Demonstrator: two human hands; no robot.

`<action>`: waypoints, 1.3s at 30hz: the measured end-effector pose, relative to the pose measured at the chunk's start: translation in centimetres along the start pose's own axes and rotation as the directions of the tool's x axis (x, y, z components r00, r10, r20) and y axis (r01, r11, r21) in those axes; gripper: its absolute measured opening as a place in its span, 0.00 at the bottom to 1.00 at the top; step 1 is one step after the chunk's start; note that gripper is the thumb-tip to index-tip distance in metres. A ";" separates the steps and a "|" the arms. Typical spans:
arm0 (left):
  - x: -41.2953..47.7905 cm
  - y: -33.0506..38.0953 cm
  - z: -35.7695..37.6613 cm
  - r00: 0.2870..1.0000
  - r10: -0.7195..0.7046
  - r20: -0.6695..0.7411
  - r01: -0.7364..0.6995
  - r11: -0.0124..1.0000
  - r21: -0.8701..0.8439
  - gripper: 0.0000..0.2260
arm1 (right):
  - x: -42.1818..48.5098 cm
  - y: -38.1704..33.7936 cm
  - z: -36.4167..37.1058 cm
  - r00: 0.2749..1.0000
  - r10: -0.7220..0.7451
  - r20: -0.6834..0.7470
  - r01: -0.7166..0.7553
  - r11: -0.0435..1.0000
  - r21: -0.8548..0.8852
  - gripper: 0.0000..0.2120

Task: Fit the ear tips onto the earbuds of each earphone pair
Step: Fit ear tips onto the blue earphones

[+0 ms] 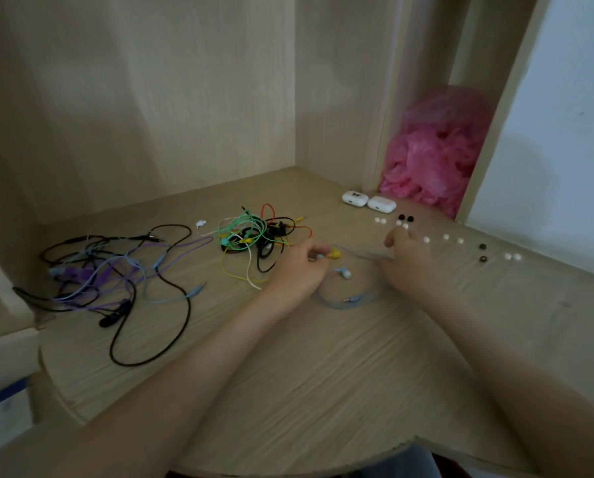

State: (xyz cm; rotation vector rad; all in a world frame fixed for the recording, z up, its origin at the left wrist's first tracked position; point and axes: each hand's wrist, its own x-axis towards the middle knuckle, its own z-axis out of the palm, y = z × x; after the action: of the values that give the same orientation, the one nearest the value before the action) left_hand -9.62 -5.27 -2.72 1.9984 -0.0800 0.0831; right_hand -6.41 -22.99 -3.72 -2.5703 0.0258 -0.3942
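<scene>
The left hand (297, 267) rests on the tabletop (323, 374) with its fingers curled in, pinching a small yellow earbud (334, 253) at the fingertips; a pale blue piece shows just beside the yellow one in the same grip. The right hand (404, 260) lies palm down a little to the right, fingers stretched forward and partly spread, its fingertips touching or almost touching a white ear tip (405, 226); whether it has hold of anything cannot be told.

Between the two hands lies a light blue earphone (344, 272) with a white tip, and its thin blue cable (344, 303) loops on the wood below it, ending in a small plug.

Beyond the right hand, loose ear tips sit in a scattered row: white ones (483, 220) to the left, two black ones (406, 218) near them, more white ones (445, 237) further right, two dark ring-shaped ones (483, 252), and a last white pair (513, 257). Behind these stand two white earbud cases (368, 200) side by side, in front of a crumpled pink plastic bag (433, 157) in a niche.

To the left of the left hand is a tangle of green, orange, yellow and black earphones (257, 232). Further left lies a second tangle of purple, blue and black earphones (109, 267), well apart from the hands.
</scene>
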 end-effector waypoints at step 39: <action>-3.1 4.4 -14.7 0.859 -0.415 0.298 -0.009 0.571 0.821 0.40 | -3.3 -11.5 -6.2 0.844 -0.533 -0.057 0.391 0.541 0.744 0.10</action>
State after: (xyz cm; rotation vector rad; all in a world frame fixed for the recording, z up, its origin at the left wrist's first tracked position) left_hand -13.42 6.28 7.07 2.9049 -0.1223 -0.6533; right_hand -12.03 -15.91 6.31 -1.7338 -0.7623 -0.2761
